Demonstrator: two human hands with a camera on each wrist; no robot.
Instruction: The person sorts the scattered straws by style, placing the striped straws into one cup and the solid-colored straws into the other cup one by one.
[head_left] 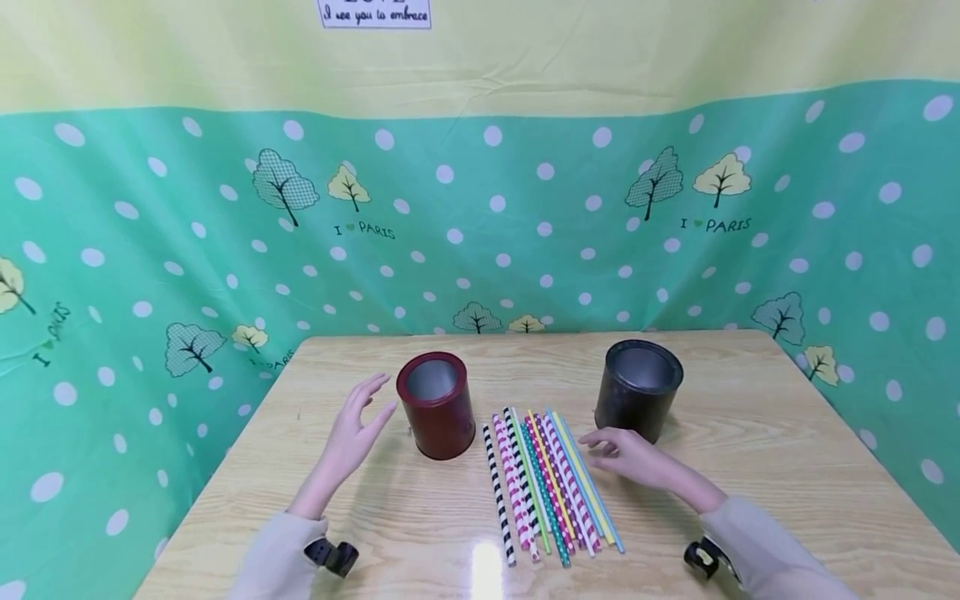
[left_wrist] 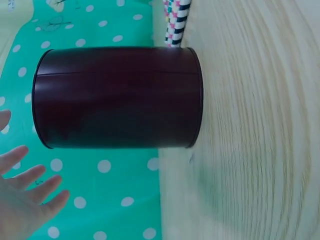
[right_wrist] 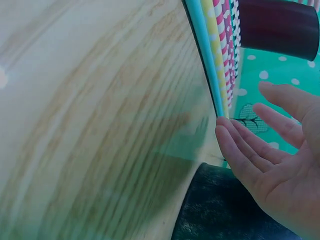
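A dark red open-topped can stands upright on the left part of the table. Beside it on the left, my left hand hovers with fingers spread, apart from the can and holding nothing. A row of patterned straws, striped, dotted and plain, lies at the middle. My right hand is at the right side of this row, in front of a black open-topped can. In the right wrist view its fingertips are near the blue straw; whether they touch is unclear. It grips nothing.
The wooden table has light grain and a bright reflection near its front edge. A green curtain with white dots and printed trees hangs behind and at both sides. Dark straps circle the wrists over light sleeves.
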